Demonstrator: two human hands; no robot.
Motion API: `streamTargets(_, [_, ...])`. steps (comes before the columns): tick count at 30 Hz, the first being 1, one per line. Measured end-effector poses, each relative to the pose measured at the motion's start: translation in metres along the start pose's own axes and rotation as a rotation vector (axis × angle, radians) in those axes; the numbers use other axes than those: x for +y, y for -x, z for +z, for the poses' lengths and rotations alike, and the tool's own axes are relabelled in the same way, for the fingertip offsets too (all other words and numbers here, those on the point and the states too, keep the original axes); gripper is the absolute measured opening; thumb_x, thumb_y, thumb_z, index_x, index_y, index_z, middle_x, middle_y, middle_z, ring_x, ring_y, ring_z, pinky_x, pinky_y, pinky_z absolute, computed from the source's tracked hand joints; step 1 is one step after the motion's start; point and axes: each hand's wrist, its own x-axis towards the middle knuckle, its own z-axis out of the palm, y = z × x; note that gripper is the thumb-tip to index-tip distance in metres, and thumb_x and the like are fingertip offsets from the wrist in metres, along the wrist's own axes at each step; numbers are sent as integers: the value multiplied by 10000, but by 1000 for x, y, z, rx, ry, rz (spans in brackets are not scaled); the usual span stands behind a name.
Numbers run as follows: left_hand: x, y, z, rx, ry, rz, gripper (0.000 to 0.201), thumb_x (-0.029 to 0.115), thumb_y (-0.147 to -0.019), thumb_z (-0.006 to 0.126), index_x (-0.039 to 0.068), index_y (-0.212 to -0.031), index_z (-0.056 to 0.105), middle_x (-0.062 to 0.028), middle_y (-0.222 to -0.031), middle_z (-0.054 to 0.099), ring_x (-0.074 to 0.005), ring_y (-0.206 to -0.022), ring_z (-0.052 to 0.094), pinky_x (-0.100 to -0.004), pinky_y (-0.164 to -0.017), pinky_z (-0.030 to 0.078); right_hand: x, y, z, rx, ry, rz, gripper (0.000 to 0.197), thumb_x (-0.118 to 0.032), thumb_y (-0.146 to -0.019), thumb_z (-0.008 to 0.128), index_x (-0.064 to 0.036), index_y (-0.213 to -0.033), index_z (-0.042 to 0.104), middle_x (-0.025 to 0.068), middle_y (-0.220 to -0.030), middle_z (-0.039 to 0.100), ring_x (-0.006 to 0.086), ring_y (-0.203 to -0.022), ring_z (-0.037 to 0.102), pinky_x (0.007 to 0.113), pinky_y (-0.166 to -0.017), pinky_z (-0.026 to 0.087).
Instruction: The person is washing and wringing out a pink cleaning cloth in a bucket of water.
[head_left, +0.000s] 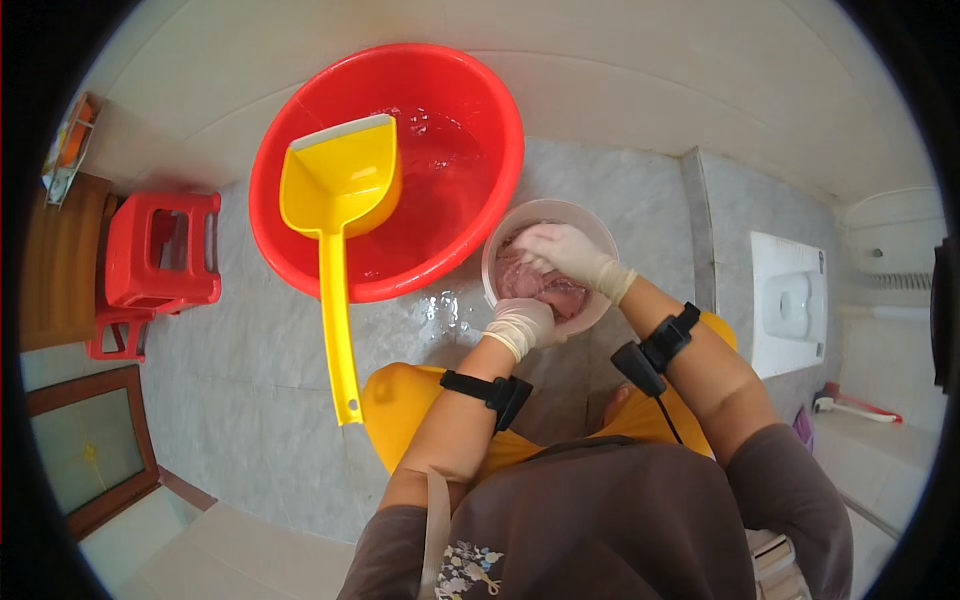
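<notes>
A round, pale translucent bucket (492, 248) stands on the floor between my knees, with a wet, crumpled pink cloth (552, 288) in it. My left hand (528, 318), in a whitish glove, is closed on the cloth's near edge at the bucket's front side. From the right, my gloved right hand (565, 252) reaches in, its fingers curled against the far part of the cloth. The fingertips of both hands are partly hidden by folds and the bucket. Water shows around the cloth.
Left of the bucket is a large red basin (478, 215) of water, with a yellow long-handled scoop (340, 190) over its near side. Red plastic stools (165, 250) stand far left. A squat toilet (790, 305) is at right, beyond a low ledge (698, 230). Water wets the grey tiles (445, 312).
</notes>
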Motion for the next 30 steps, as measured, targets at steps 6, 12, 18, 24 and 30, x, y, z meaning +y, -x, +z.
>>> streamTargets(6, [-1,-9,13,-54,14,-5,407,412,-798,536,126,-1052,678,-126,-1048,649,-284,-1030,596,-363,-900,447,142,-10,11,69,1358,-124,422,-224,-793,611,-100,-1194,564,149,-1111,621,280,-1043,592,394,-879,456])
streamTargets(12, [-19,-26,8,271,268,-235,441,138,-770,558,53,-1202,559,-219,-1144,574,-338,-1089,548,-386,-923,437,62,22,5,-55,750,220,359,-240,-726,673,-126,-1066,653,114,-1143,605,266,-1053,575,343,-871,454])
streamTargets(18, [-45,-49,38,563,299,-74,533,137,-788,553,93,-1310,455,-183,-1283,491,-332,-1093,543,-391,-931,430,3,82,-6,153,625,-230,281,-262,-742,637,-111,-976,672,86,-981,614,266,-922,594,339,-786,466])
streamTargets(24, [-9,-12,-29,326,356,-235,194,218,-778,601,183,-945,693,-131,-1023,638,-302,-977,593,-392,-810,472,3,110,-16,257,620,-311,322,-118,-718,620,-108,-1039,640,112,-1121,542,292,-1013,548,328,-865,447])
streamTargets(30, [-3,8,-43,743,380,15,126,185,-732,669,70,-756,622,-129,-828,611,-292,-799,595,-357,-710,481,51,93,-9,446,618,-332,552,49,-699,561,-112,-1225,516,138,-1273,461,320,-1095,496,344,-940,411])
